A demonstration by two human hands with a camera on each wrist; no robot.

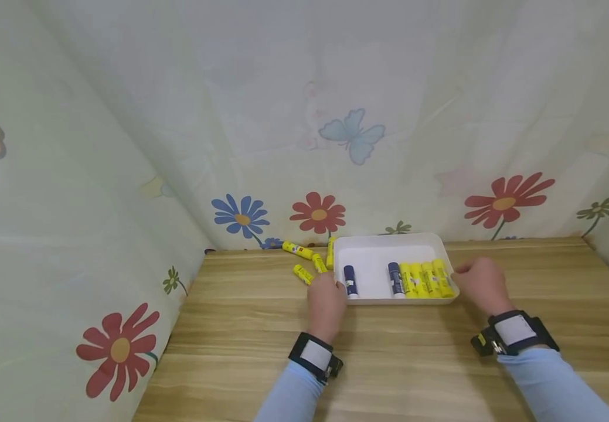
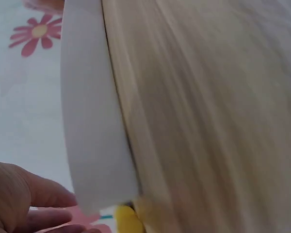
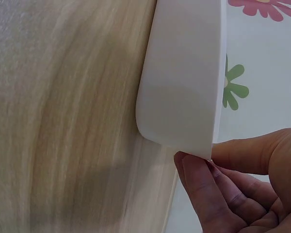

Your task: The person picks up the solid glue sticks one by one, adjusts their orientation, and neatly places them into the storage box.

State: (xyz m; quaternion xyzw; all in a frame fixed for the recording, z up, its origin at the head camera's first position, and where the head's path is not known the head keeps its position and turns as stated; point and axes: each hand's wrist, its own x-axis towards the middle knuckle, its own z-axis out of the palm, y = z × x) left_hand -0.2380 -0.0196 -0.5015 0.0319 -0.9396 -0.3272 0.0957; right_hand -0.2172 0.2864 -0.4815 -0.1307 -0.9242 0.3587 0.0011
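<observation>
A shallow white tray (image 1: pixel 373 302) sits on the table with both hands at its ends. My left hand (image 1: pixel 326 305) is at its left front corner, thumb against the rim; other fingertips are partly hidden. My right hand (image 1: pixel 482 284) pinches the right rim between thumb and fingers, plainest in the right wrist view. Inside the tray, a dark blue glue stick (image 1: pixel 350 280) lies near the left end. Towards the right, another dark blue glue stick (image 1: pixel 396 279) lies beside a row of several yellow glue sticks (image 1: pixel 427 279).
Several loose yellow glue sticks (image 1: pixel 298 250) lie on the wooden table (image 1: pixel 388 363) left of the tray, one touching or nearly touching its wall. Behind the table hangs a pale curtain (image 1: pixel 272 135) with flowers and butterflies, which also runs along the left side.
</observation>
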